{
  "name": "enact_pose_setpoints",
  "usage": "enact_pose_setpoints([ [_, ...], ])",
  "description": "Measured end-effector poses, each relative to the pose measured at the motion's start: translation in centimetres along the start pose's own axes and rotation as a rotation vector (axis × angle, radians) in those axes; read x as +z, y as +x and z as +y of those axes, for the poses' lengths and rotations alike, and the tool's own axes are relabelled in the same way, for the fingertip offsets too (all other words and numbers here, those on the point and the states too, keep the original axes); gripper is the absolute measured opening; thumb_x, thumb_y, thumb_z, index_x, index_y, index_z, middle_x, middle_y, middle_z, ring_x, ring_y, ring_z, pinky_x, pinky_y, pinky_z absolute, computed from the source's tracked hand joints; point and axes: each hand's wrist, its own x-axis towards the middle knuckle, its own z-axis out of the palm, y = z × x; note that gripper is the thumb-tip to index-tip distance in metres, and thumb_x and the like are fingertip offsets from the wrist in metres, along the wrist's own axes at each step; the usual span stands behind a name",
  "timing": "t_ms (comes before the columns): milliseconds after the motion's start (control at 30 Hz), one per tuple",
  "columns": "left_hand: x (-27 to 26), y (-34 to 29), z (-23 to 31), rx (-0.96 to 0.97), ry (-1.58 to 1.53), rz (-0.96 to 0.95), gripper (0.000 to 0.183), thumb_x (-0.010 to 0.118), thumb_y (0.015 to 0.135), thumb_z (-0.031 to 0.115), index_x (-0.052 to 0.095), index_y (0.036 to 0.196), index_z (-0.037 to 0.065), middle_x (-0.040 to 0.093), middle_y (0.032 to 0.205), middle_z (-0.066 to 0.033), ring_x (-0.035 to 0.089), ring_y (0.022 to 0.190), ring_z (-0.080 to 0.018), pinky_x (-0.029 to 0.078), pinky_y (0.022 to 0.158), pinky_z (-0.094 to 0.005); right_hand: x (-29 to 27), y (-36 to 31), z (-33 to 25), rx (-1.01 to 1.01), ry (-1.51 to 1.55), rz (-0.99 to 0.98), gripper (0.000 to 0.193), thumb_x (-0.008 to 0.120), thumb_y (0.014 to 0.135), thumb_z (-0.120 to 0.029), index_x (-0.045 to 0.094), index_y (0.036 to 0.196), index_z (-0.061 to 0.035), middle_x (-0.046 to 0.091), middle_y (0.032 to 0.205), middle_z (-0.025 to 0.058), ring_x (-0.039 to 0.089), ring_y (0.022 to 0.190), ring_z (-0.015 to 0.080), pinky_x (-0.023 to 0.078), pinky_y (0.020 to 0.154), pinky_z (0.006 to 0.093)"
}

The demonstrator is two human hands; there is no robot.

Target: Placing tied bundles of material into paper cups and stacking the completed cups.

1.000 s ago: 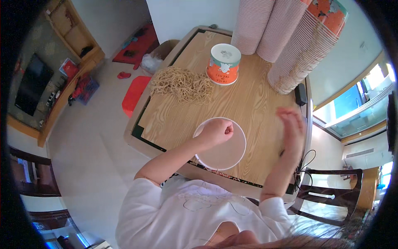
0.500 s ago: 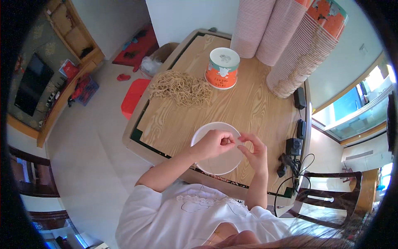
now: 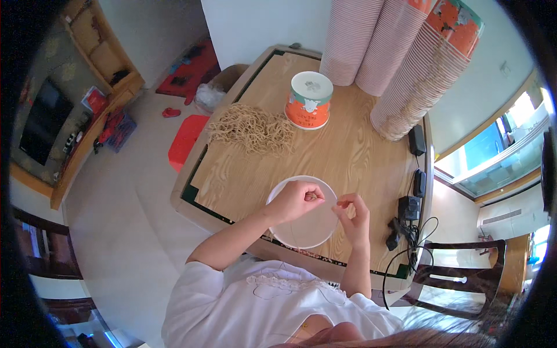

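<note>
A white round paper tub (image 3: pixel 301 229) stands mouth up at the near edge of the table, and both my hands are over it. My left hand (image 3: pixel 296 202) is closed, with a small tan bit of string (image 3: pixel 311 196) showing at its fingertips. Across a small gap, my right hand (image 3: pixel 355 216) pinches thumb and forefinger together by the tub's right rim; what lies between them is too small to make out. Farther off lies a loose tangled heap of tan string (image 3: pixel 252 129). Beside it an orange, green and white tub (image 3: pixel 308 104) sits upside down.
Tall stacks of nested paper tubs (image 3: pixel 351 43) rise at the back right, with tan string hanging down the nearest stack (image 3: pixel 426 81). Black adapters (image 3: pixel 409 207) and cables lie along the table's right edge. A red stool (image 3: pixel 185 142) stands left, a dark chair (image 3: pixel 464 272) right.
My right thumb and forefinger have come together from being apart. The left hand has turned slightly, and the tan bit now shows in it. The tubs and heap stay put.
</note>
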Motion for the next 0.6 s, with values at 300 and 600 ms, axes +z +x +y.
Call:
enact_pose_setpoints([
  [300, 0.3, 1.7, -0.9, 0.190, -0.197, -0.032, 0.011, 0.063, 0.076, 0.009, 0.061, 0.080, -0.001, 0.060, 0.066, -0.0054, 0.054, 0.060, -0.0098, 0.044, 0.057, -0.0254, 0.5, 0.3, 0.5, -0.151, -0.112, -0.048, 0.011, 0.069, 0.069, -0.004, 0.061, 0.076, -0.0032, 0.055, 0.072, 0.0071, 0.051, 0.070, 0.0210, 0.041, 0.065, 0.0312],
  [600, 0.1, 1.9, -1.1, 0.259, -0.018, -0.106, 0.009, 0.064, 0.072, 0.011, 0.061, 0.077, 0.004, 0.055, 0.059, -0.0036, 0.052, 0.053, -0.0142, 0.042, 0.053, -0.0287, 0.8, 0.0, 2.3, -0.075, -0.078, -0.015, 0.010, 0.054, 0.082, -0.006, 0.055, 0.073, -0.0005, 0.050, 0.069, 0.0087, 0.046, 0.065, 0.0220, 0.037, 0.063, 0.0321],
])
